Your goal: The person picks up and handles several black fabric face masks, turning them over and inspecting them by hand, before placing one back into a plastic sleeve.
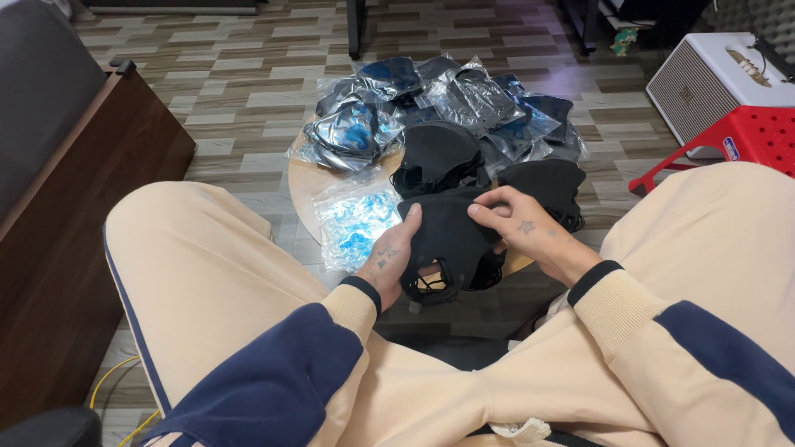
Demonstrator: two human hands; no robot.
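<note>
I'm sitting in a home room: wood-pattern floor point(240, 83), dark sofa point(37, 99) beside me, a speaker point(704, 83) and red stool point(745, 136) nearby.

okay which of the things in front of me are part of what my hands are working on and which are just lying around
In hand:
left hand and right hand gripping a black face mask
loose black masks
bagged masks
empty clear bags
round wooden table

Lying about:
white speaker
red plastic stool
dark wooden cabinet
yellow cable

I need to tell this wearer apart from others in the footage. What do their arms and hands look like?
Both arms wear cream sleeves with navy panels and navy-edged ribbed cuffs. The right hand has a small star tattoo on its back; the left hand carries small dark tattoo marks.
</note>
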